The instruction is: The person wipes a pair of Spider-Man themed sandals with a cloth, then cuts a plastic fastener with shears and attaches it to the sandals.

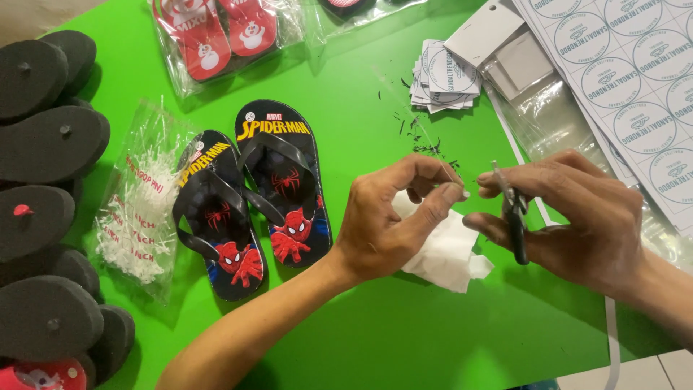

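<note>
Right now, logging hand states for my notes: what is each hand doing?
Left hand: fingers pinched shut on a thin strand, over white paper.
Right hand: closed on small scissors.

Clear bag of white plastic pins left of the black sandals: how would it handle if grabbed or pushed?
The clear bag of white pins looks floppy: its film is crumpled and lies flat on the green table, so it would probably sag when lifted. Likely light, since the pins look thin. The glossy film may slide if pushed, and the loose pins would probably shift inside.
</note>
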